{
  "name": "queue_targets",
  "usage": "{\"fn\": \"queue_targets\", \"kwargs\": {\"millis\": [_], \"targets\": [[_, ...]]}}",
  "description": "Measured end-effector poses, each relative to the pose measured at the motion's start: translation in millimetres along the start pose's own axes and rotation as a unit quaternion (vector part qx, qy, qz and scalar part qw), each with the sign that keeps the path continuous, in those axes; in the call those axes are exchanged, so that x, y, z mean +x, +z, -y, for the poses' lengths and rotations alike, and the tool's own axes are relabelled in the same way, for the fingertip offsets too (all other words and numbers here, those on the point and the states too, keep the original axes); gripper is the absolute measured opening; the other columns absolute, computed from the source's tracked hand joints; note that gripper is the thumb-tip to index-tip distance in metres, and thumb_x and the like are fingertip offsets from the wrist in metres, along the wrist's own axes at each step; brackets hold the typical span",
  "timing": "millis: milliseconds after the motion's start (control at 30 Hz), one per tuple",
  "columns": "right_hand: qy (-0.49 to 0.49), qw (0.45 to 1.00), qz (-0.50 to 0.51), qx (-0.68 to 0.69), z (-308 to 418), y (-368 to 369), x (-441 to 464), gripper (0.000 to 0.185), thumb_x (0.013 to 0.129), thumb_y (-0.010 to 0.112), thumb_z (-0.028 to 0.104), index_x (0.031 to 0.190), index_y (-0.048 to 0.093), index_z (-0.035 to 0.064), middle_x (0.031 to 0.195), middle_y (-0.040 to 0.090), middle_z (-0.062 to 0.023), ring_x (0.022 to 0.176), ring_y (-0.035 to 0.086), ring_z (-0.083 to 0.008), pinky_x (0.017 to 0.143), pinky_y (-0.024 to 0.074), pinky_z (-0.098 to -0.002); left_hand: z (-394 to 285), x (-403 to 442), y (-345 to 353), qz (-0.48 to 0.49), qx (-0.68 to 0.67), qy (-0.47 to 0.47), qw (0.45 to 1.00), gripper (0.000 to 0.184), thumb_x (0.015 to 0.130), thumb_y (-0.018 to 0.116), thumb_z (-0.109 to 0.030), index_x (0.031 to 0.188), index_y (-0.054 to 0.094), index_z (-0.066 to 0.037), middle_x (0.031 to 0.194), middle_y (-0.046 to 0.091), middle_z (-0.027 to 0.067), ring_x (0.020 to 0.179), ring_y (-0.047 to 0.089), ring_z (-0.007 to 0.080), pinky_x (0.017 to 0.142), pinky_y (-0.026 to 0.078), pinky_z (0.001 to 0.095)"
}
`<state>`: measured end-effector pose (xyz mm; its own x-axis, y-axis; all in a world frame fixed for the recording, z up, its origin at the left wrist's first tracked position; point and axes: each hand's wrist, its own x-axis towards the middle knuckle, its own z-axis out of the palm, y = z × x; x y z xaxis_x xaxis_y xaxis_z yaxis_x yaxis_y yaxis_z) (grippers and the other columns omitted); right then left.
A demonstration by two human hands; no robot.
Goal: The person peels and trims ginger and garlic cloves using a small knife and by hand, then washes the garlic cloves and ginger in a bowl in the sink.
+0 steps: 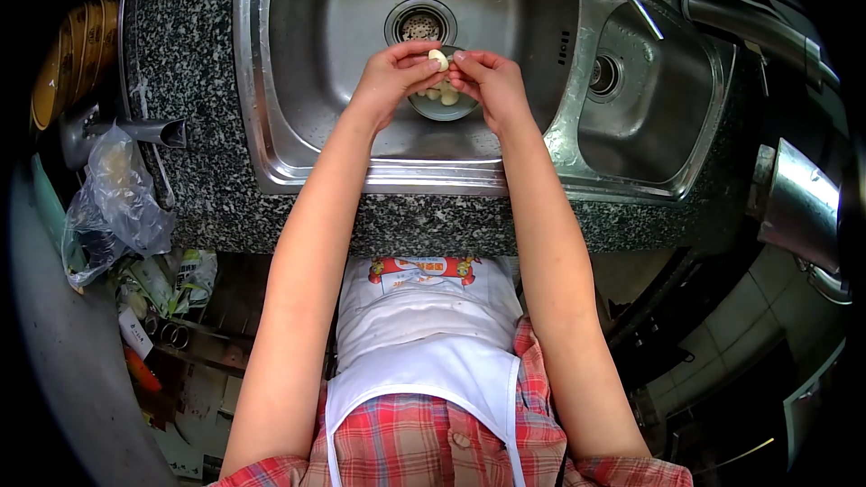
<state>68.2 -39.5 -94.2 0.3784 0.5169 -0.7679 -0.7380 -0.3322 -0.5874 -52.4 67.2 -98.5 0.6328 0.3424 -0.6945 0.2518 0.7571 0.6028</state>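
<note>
Over the large sink basin, my left hand (pixel 394 81) pinches a pale garlic clove (pixel 438 60) between thumb and fingers. Close beside it on the right, my right hand (pixel 494 86) has its thumb and forefinger pressed together near the clove. What those right fingers hold, if anything, is too small to make out. Directly beneath both hands sits a small round bowl (pixel 445 116), partly covered by them. Several more pale garlic cloves (pixel 449 97) lie in it.
The steel sink (pixel 311 54) has a drain (pixel 420 25) just beyond the bowl and a smaller basin (pixel 631 135) to the right, with a faucet (pixel 636 4) behind. Speckled counter (pixel 203 180) surrounds it. A plastic bag (pixel 122 194) hangs at left; a metal pot (pixel 798 207) is at right.
</note>
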Motion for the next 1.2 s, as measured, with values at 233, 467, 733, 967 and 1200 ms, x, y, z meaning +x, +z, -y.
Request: {"fn": "queue_targets", "kwargs": {"millis": [233,467,733,967,1200], "targets": [[-0.022,0.981,-0.082,-0.175,-19,-5,12,0.011,0.080,0.062,0.007,0.087,0.062,-0.0014,0.073,0.064,-0.0105,0.063,0.063,-0.0166,0.058,0.0516,-0.0259,11,7,-6,-0.041,0.044,-0.027,0.998,0.031,0.084,0.059,-0.004,0.113,0.053,0.004,0.100,0.061,0.0132,0.088,0.062,0.0191,0.081,0.053,0.0254],[-0.245,0.725,-0.075,-0.639,-31,5,10,0.018,0.077,0.053,0.007,0.095,0.054,0.0060,0.087,0.061,-0.0162,0.085,0.061,-0.0331,0.070,0.0496,-0.0427,32,4,-2,-0.040,0.576,0.174,0.798,0.038,0.068,0.067,-0.003,0.105,0.060,-0.003,0.090,0.063,0.0129,0.078,0.062,0.0260,0.068,0.050,0.0361],[-0.122,0.713,-0.047,-0.689,-33,12,20,0.024,0.076,0.055,0.009,0.100,0.055,0.0056,0.089,0.063,-0.0178,0.088,0.061,-0.0338,0.075,0.0499,-0.0425,23,-11,23,-0.194,0.686,0.129,0.689,0.023,0.067,0.065,-0.005,0.090,0.061,-0.006,0.085,0.060,0.0127,0.083,0.059,0.0320,0.070,0.048,0.0427],[-0.180,0.848,-0.015,-0.498,-28,-16,11,0.032,0.070,0.062,0.008,0.102,0.062,0.0025,0.092,0.064,-0.0183,0.086,0.062,-0.0337,0.076,0.0493,-0.0390,19,-12,-3,-0.154,0.649,0.017,0.745,0.023,0.074,0.056,-0.008,0.092,0.066,-0.018,0.100,0.062,0.0092,0.090,0.061,0.0285,0.075,0.050,0.0394],[-0.086,0.875,-0.076,-0.471,-1,-2,-8,0.025,0.075,0.058,0.002,0.099,0.064,0.0021,0.090,0.065,-0.0153,0.071,0.064,-0.0246,0.063,0.0514,-0.0314,19,-8,1,-0.121,0.661,0.047,0.739,0.029,0.074,0.061,-0.017,0.103,0.063,-0.017,0.084,0.064,0.0113,0.084,0.061,0.0300,0.071,0.049,0.0407]]}}
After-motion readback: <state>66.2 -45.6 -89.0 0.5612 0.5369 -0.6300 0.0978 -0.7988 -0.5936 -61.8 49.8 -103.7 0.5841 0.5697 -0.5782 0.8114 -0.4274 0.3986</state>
